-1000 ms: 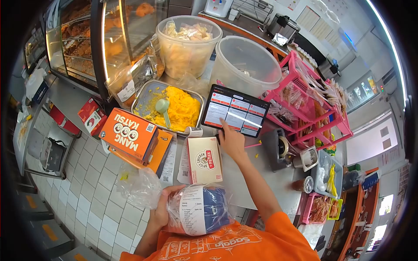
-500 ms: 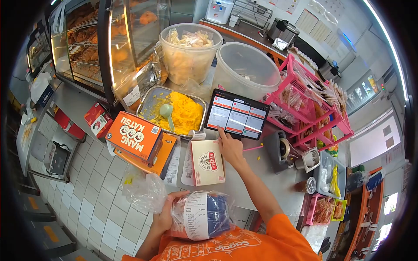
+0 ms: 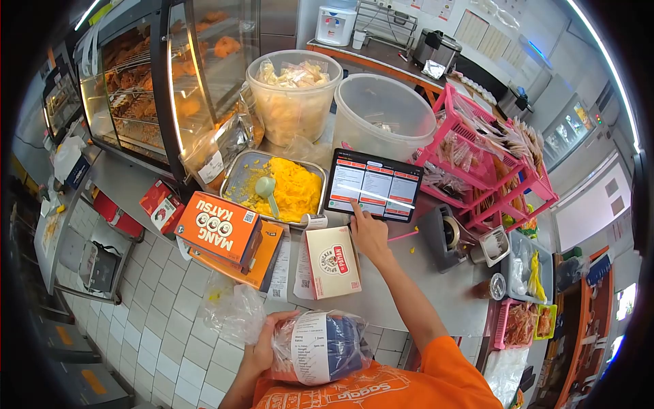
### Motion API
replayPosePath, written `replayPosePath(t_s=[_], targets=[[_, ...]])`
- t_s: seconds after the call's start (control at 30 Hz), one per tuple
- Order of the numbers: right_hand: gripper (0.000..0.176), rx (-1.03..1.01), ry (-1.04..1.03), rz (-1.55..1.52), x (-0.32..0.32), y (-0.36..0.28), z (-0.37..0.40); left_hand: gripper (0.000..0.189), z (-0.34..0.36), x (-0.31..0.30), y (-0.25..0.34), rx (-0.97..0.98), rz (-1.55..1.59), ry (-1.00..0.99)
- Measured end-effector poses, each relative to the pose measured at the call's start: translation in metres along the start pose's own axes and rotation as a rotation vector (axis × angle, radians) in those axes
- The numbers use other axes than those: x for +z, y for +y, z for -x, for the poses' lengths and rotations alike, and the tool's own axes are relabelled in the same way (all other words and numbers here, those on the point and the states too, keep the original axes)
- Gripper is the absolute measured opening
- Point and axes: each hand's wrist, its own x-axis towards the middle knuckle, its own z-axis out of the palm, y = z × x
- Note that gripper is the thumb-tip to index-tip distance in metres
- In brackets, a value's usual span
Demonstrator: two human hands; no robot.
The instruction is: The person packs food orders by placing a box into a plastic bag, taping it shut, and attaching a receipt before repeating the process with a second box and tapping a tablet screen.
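My left hand holds a plastic-wrapped package against my orange shirt; a printed label faces up on it. A crumpled clear bag hangs beside that hand. My right hand has its index fingertip at the lower part of a tablet, whose lit screen shows columns with red bars. The other fingers are curled, and nothing shows in them. A cream box lies left of my right hand, next to paper receipts. Orange boxes are stacked further left.
Behind the tablet stand two clear tubs and pink baskets. A metal tray holds yellow food and a green scoop. A glass food cabinet is at left, a tape dispenser at right.
The view has shifted slightly. The tablet's screen shows different content, with longer text columns. My right index finger stays at its lower part, and my left hand still holds the package.
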Motion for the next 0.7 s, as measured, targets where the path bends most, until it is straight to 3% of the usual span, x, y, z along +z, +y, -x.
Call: replayPosePath(t_s=[0.43, 0.5, 0.57, 0.7], targets=[[0.050, 0.041, -0.022, 0.007, -0.001, -0.010, 0.005, 0.049, -0.002, -0.003, -0.004, -0.049, 0.074, -0.002], [0.050, 0.014, 0.077, -0.143, -0.019, -0.015, 0.015, 0.049, -0.003, -0.001, -0.009, -0.069, 0.094, -0.013], [0.050, 0.095, 0.029, -0.195, -0.036, -0.019, 0.040, 0.049, -0.008, 0.002, -0.019, -0.156, 0.230, -0.036], [0.047, 0.342, 0.120, -0.517, -0.055, -0.022, 0.131, 0.044, -0.020, 0.021, -0.026, -0.297, 0.266, -0.139]])
